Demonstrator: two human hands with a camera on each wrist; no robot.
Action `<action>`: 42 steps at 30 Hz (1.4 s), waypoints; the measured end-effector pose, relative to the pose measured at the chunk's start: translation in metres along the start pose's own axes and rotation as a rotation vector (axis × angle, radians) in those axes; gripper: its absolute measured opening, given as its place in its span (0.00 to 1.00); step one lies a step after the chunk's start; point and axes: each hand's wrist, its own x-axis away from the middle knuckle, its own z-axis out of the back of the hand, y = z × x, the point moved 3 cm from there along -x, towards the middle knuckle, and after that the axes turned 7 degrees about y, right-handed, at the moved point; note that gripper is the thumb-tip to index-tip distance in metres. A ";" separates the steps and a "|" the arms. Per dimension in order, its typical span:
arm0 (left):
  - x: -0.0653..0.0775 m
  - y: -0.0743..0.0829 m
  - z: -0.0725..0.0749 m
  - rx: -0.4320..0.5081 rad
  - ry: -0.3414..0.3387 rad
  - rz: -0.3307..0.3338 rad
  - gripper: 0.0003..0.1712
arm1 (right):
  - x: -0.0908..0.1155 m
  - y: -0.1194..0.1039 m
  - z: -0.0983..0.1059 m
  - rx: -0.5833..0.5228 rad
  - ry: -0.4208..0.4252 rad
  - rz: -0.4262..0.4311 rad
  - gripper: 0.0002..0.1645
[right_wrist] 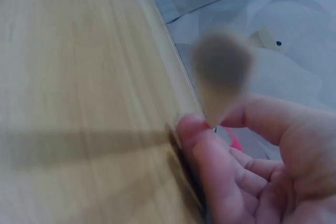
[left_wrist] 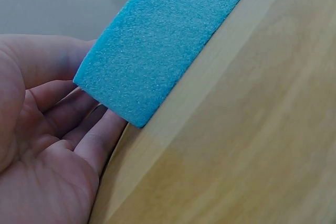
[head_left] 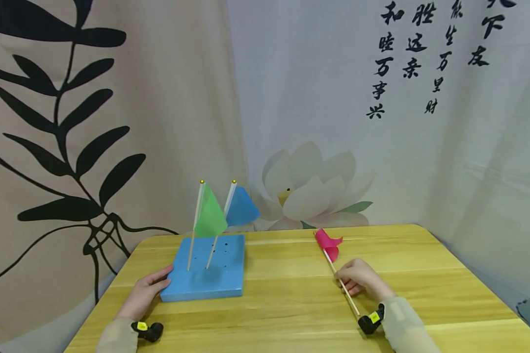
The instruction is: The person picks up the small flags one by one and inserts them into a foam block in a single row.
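A blue foam block with small holes lies on the table's left half. A green flag and a blue flag stand in it on slightly tilted sticks. My left hand rests against the block's left edge, thumb near the front corner; in the left wrist view its fingers lie along the block's end. My right hand pinches the stick of a pink flag between thumb and fingers, over the table's right half. The stick's lower end looms blurred in the right wrist view.
The wooden table has a rounded far right corner. Behind it hangs a light curtain printed with dark leaves, a lotus and black writing. A black wrist camera sits on each sleeve.
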 end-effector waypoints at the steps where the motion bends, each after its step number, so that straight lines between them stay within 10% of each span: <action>1: 0.000 0.000 0.000 0.002 0.000 0.000 0.34 | 0.000 0.001 0.001 -0.019 -0.021 0.000 0.11; 21: -0.001 -0.001 0.000 0.019 0.003 -0.011 0.34 | -0.002 0.002 0.006 -0.170 -0.144 -0.006 0.18; 42: -0.001 -0.001 -0.001 0.002 -0.004 -0.002 0.35 | 0.009 -0.035 0.017 -0.288 -0.059 0.129 0.22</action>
